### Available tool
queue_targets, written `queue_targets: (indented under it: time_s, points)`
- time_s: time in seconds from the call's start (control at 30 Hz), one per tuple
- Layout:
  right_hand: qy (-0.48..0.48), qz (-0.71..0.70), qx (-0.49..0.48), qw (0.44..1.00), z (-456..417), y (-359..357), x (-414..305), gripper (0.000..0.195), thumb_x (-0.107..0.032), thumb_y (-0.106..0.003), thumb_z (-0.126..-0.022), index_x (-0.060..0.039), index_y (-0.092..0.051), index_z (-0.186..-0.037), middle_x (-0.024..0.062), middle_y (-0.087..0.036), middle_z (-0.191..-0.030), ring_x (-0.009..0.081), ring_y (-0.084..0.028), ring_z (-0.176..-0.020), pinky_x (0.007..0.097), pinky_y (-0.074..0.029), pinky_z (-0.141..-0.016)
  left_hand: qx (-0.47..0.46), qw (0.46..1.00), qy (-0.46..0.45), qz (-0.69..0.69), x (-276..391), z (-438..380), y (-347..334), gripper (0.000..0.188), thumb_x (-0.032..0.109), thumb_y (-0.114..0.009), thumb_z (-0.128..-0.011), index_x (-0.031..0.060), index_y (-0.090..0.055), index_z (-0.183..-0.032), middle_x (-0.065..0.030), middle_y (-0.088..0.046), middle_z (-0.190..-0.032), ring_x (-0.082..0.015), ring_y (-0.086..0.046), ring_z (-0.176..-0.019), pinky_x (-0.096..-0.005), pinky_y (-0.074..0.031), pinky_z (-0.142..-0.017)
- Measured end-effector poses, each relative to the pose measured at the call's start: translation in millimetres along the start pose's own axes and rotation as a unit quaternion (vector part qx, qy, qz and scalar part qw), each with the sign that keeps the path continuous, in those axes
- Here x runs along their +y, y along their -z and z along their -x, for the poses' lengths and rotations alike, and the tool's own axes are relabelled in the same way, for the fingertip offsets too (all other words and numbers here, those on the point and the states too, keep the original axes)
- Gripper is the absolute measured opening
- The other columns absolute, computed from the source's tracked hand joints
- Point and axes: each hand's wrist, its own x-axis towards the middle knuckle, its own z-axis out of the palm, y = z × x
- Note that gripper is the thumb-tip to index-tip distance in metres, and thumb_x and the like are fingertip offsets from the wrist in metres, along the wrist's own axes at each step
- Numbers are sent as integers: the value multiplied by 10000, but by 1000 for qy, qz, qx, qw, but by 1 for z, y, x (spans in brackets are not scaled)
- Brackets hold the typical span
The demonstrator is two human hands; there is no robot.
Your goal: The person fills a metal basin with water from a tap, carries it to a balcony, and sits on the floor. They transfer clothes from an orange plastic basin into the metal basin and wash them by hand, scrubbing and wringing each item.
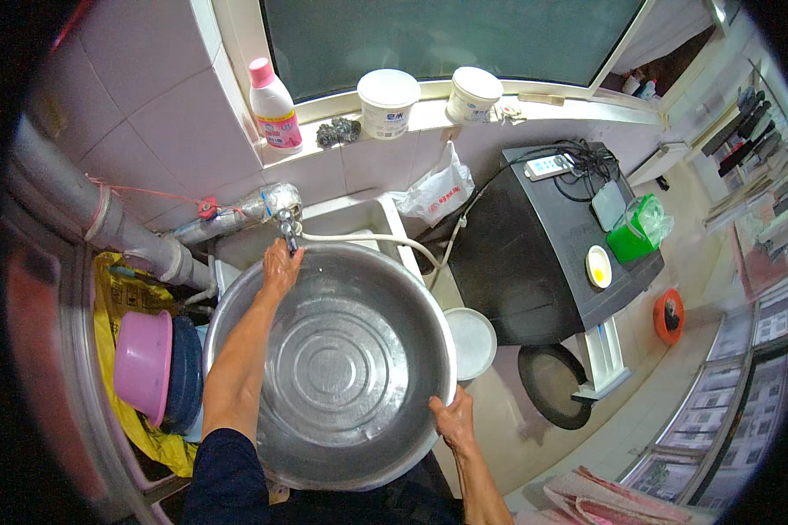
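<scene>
A large round metal basin (338,367) lies before me, its far part over a white sink (394,226). My left hand (280,268) is at the metal tap (289,226) above the basin's far rim, fingers around the tap's lower end; how firmly they close on it I cannot tell. With the thumb over the rim, my right hand (454,417) grips the basin at its right side. No water shows running, and the basin's inside looks wet and shiny. A pale hose (381,240) runs from the tap to the right.
Pink and dark blue basins (141,367) (182,374) stand at left by pipes (138,243). A bottle (276,108) and white tubs (387,105) line the sill. Right are a black table (532,243), a green container (634,230), a white bucket lid (471,344) and a dark round pan (553,386).
</scene>
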Motion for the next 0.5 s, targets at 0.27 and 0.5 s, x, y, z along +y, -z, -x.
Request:
queue_targets:
  time_s: [0.27, 0.5]
  points:
    - [-6, 18, 43, 999, 36, -3, 14, 231, -65, -645, -826, 79, -633, -1007, 112, -692, -847, 183, -638, -750, 333, -526, -695, 9, 1000, -23, 15, -8, -15, -4, 415, 314, -709, -907, -63, -590, -1032, -293, -600, -1029, -495, -593, -976, -539, -470, -825]
    - [-34, 4, 60, 998, 56, -7, 42, 241, -89, -659, -829, 78, -632, -1000, 126, -689, -837, 192, -642, -749, 348, -530, -691, 14, 999, -22, 46, -1, -15, -7, 457, 317, -694, -914, -79, -570, -1106, -297, -575, -1075, -498, -577, -1020, -532, -464, -866]
